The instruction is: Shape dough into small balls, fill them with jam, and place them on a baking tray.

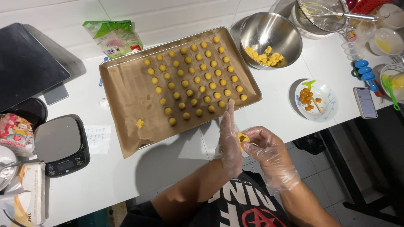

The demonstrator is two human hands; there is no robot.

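Right hand pinches a small yellow dough piece against the flat, spread left hand, shaping it below the paper-lined metal baking tray.

Tray lay mid-counter, dough balls in rows on it. Steel bowl sat just right of tray; plate further right, phone beside it. Scale lay left of tray.

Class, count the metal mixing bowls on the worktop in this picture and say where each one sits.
2. One steel bowl holding yellow dough pieces sits right of the baking tray; a second bowl with a whisk sits behind it at the top edge, partly cut off.
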